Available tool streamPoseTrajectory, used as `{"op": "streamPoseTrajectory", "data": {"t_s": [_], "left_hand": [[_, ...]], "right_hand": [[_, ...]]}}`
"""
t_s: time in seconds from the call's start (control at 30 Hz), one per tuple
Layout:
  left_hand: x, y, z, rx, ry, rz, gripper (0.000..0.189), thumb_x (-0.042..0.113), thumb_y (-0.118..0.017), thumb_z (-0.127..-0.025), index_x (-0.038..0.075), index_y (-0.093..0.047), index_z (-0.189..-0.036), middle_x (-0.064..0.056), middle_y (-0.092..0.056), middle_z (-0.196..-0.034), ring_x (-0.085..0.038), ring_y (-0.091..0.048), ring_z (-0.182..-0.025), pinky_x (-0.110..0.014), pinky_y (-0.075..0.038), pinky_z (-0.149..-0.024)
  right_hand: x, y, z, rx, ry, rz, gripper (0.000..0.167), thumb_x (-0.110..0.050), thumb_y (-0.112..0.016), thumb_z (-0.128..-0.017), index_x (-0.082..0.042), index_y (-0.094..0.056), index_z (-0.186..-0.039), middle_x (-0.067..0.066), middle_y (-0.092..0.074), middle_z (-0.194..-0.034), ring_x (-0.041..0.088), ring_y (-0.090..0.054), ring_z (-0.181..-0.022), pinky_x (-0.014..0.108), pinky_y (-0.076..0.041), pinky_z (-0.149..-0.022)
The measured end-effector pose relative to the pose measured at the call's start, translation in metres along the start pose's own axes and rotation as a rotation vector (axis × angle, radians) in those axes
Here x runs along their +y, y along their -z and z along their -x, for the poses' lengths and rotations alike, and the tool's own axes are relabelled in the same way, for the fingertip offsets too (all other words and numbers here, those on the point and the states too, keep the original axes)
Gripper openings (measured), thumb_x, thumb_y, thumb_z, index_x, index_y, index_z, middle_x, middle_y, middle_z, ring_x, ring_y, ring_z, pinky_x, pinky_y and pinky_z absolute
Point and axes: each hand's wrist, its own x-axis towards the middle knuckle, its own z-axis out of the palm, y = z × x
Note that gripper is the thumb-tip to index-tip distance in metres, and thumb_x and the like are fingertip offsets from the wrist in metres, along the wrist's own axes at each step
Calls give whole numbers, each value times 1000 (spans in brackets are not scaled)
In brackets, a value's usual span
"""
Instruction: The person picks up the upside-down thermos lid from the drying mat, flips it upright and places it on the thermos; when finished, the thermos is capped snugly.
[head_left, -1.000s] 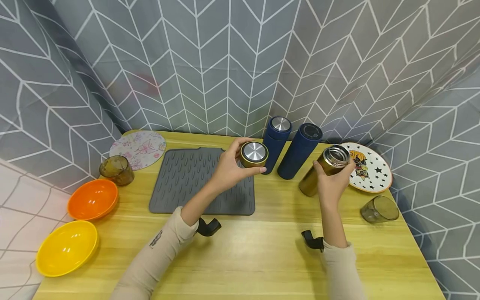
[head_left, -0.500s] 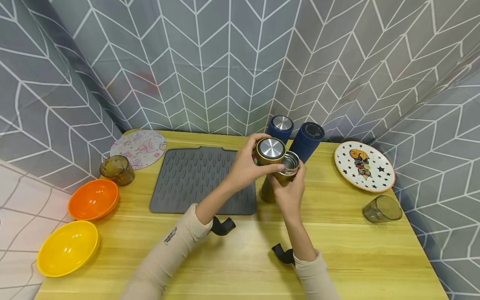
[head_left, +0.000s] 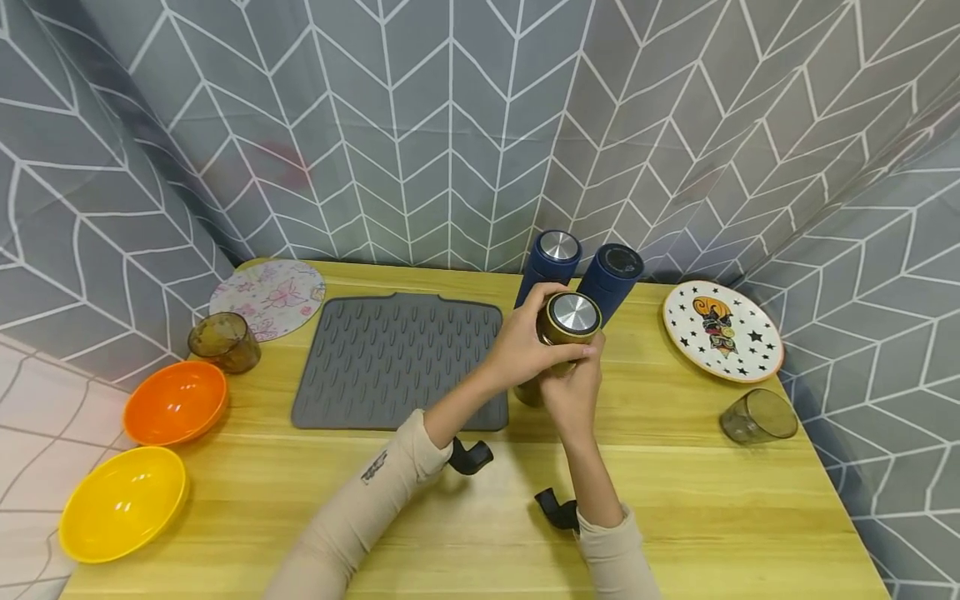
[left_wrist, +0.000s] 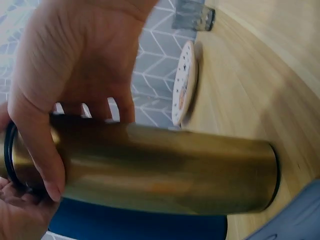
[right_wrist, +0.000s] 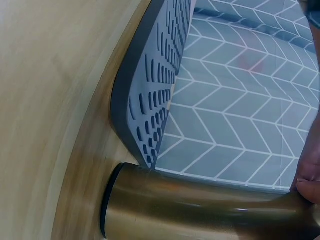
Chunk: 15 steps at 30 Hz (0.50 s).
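Note:
My left hand (head_left: 527, 343) grips the gold lid (head_left: 575, 314) with its brushed-steel top, fingers round the far side and thumb at the front. The lid sits at the mouth of a gold thermos (left_wrist: 170, 167). Just below the lid my right hand (head_left: 573, 395) holds the thermos body, with its thumb along the gold wall in the left wrist view. The thermos stands roughly upright, its dark base close to the table beside the grey mat's right edge. Its open mouth is hidden under the lid and fingers.
Behind the hands stand two blue thermoses (head_left: 551, 265). Left of them lies the grey drying mat (head_left: 397, 358). Orange (head_left: 176, 402) and yellow (head_left: 123, 502) bowls and an amber glass (head_left: 225, 342) are at far left. A star-patterned plate (head_left: 750, 358) and smoky glass (head_left: 759, 417) are at right.
My right hand has carried the open gold thermos left from beside the plate. My left hand has moved right with the lid, which now covers the thermos mouth.

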Motion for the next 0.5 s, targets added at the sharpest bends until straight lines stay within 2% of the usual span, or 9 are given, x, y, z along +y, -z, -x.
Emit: {"op": "streamPoseTrajectory", "data": {"t_s": [0.13, 0.2, 0.27, 0.33, 0.4, 0.47, 0.5], "left_hand": [[-8, 5, -2, -75, 2, 86, 78, 18, -86, -77, 14, -42, -140, -8, -59, -132, -18, -60, -114, -29, -49, -96], [-9, 7, -5, -123, -21, 139, 78, 12, -83, -79, 12, -38, -143, -10, -53, -141, -19, -56, -121, -31, -46, -102], [-10, 7, -6, -141, -43, 141, 82, 9, -82, -79, 11, -35, -146, -11, -46, -146, -21, -52, -126, -33, -43, -106], [-10, 4, -6, -111, -60, 94, 86, 14, -83, -78, 9, -33, -147, -13, -41, -148, -22, -49, -127, -34, -41, -108], [-10, 0, -5, -55, -70, 40, 89, 20, -85, -76, 8, -33, -146, -14, -42, -142, -23, -50, -124, -33, -42, -105], [-13, -3, -3, -23, -72, 76, 84, 18, -83, -76, 6, -34, -144, -15, -46, -136, -25, -51, -120, -31, -44, -102], [-14, -3, -3, -24, -85, 125, 79, 16, -78, -78, 4, -34, -143, -17, -46, -136, -27, -52, -120, -32, -45, -102]], "right_hand": [[0, -1, 0, 24, 11, 27, 68, 10, -72, -76, 3, -40, -135, 23, -59, -127, 34, -58, -118, 51, -45, -98], [0, 0, -1, 24, 22, 42, 68, 9, -74, -77, 2, -40, -135, 22, -59, -127, 34, -58, -116, 50, -46, -96], [0, 1, -1, 19, 27, 53, 67, 9, -73, -77, 3, -40, -135, 23, -60, -125, 34, -59, -113, 49, -46, -94], [-1, 2, -1, 9, 22, 49, 64, 12, -68, -77, 4, -39, -134, 25, -60, -121, 36, -59, -108, 50, -46, -91], [-1, 2, -1, -1, 13, 44, 63, 13, -63, -76, 4, -39, -134, 25, -59, -120, 36, -59, -108, 50, -47, -91], [-1, 2, -1, -9, 11, 43, 66, 14, -62, -75, 4, -38, -136, 25, -59, -121, 37, -59, -107, 50, -46, -91], [-1, 2, -1, -13, 9, 43, 67, 14, -62, -75, 3, -38, -136, 24, -58, -121, 36, -58, -106, 48, -45, -90]]}}
